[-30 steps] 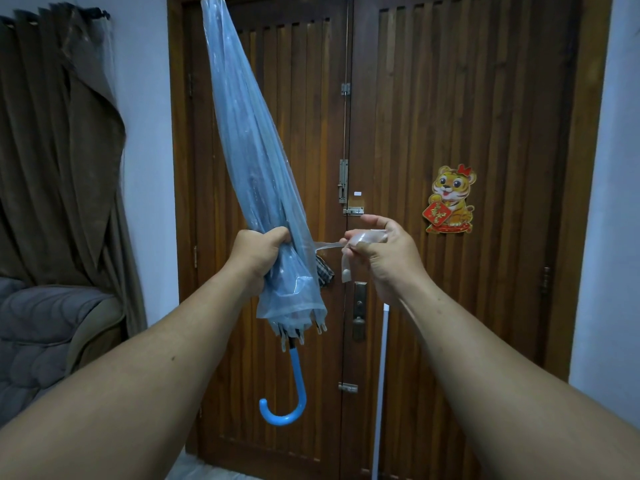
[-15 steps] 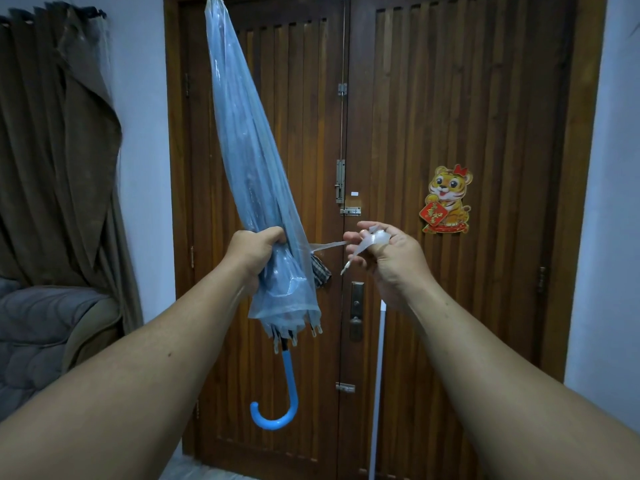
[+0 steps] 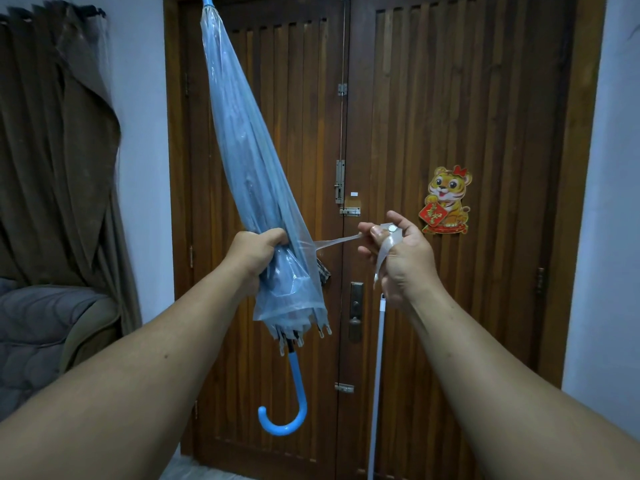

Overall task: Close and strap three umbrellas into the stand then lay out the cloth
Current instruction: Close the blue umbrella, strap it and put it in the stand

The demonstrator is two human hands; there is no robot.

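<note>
Clear strap (image 3: 349,239) pinched in R hand (image 3: 398,261); L hand (image 3: 256,254) fisted round umbrella (image 3: 249,161).

Umbrella canopy (image 3: 242,161): translucent blue plastic film, glossy, creased. Hooked handle (image 3: 287,407): smooth, glossy blue plastic. Strap (image 3: 384,247): clear plastic with metal snap. Door (image 3: 450,98): slatted, varnished wood. Curtain (image 3: 52,150), left of frame: matt brown cloth.

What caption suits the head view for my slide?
Left hand grips closed blue umbrella; right hand pulls its strap.
</note>
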